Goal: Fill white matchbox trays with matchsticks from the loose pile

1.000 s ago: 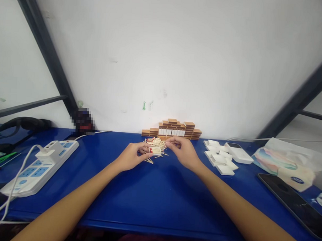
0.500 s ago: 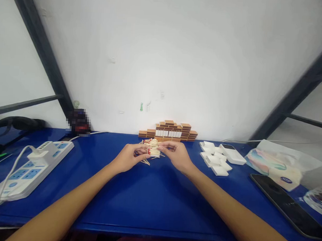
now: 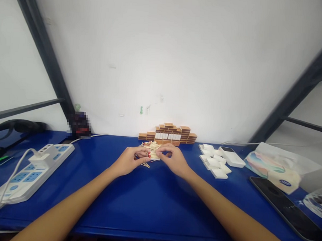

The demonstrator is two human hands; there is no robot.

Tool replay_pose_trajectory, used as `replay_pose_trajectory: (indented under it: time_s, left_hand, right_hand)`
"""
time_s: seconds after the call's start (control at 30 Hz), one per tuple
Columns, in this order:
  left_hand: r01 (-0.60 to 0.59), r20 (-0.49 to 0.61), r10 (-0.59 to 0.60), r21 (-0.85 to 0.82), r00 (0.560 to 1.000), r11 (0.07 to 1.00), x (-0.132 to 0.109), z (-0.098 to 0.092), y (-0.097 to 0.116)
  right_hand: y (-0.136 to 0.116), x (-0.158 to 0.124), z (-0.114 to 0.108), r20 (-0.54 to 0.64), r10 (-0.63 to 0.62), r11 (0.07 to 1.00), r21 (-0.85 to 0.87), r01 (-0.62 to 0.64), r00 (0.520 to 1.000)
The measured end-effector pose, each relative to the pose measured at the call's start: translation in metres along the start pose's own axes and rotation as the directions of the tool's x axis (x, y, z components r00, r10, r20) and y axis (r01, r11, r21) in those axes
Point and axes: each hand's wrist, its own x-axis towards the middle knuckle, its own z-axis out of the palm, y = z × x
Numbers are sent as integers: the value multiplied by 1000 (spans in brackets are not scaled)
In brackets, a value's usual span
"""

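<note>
A small white matchbox tray (image 3: 154, 158) with red-headed matches in it is held at its left end by my left hand (image 3: 131, 160), thumb in front and fingers behind. My right hand (image 3: 172, 157) bends over the tray's right end. Its thumb and forefinger are closed on matches (image 3: 153, 154) there; how many is too small to tell. Behind the tray a loose heap of matches (image 3: 150, 145) lies on the blue table (image 3: 152, 202), and a few stray ones (image 3: 146, 165) lie under my left hand.
Stacked brown matchboxes (image 3: 188, 135) stand against the wall, white tray ends showing among them. White trays (image 3: 218, 174) lie to the right, near a white device (image 3: 231, 157), a tissue pack (image 3: 278, 173) and a phone (image 3: 285, 207). A power strip (image 3: 33, 173) with cables is at left.
My right hand has moved slightly left and in over the tray, its fingertips now lower on the matches. My left hand keeps its hold. The view has tilted a little.
</note>
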Motion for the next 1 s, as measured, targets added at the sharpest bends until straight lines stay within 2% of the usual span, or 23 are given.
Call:
replay_pose_trajectory:
  time_s: [0.13, 0.27, 0.33, 0.53, 0.6, 0.7, 0.77, 0.83, 0.9, 1.0]
  left_hand:
    - [-8, -6, 8, 34, 1000, 999, -1, 1, 2]
    - [-56, -35, 59, 96, 998, 994, -1, 3, 6]
    - [-60, -40, 64, 92, 997, 994, -1, 3, 6]
    - [-51, -2, 51, 121, 999, 991, -1, 0, 1]
    - [-79, 6, 80, 207, 997, 975, -1, -2, -1]
    - [-93, -30, 111, 358, 993, 929, 1, -8, -7]
    - [-75, -72, 115, 417, 991, 906, 3, -12, -12]
    - [-65, -97, 124, 462, 988, 884, 4, -15, -16]
    - [-66, -103, 136, 503, 985, 862, 5, -16, -18]
    - [-81, -73, 144, 543, 987, 836, 5, -15, -18]
  right_hand:
    - [-3, -2, 0, 24, -64, 997, -51, 66, 998]
    - [-7, -6, -2, 23, -253, 944, -215, 251, 967]
    - [-8, -7, -3, 24, -301, 918, -265, 296, 953]
    - [-9, -8, -3, 56, -290, 917, -271, 294, 956]
    - [-9, -7, -1, -21, -301, 918, -279, 283, 953]
    - [-4, -4, -1, -144, -262, 918, -342, 200, 954]
    - [3, -2, -2, -97, -199, 911, -385, 147, 975]
    - [12, 0, -3, 29, -136, 903, -407, 136, 990]
    - [20, 1, -4, 151, -103, 895, -418, 158, 983]
    - [29, 0, -4, 260, -89, 874, -443, 201, 961]
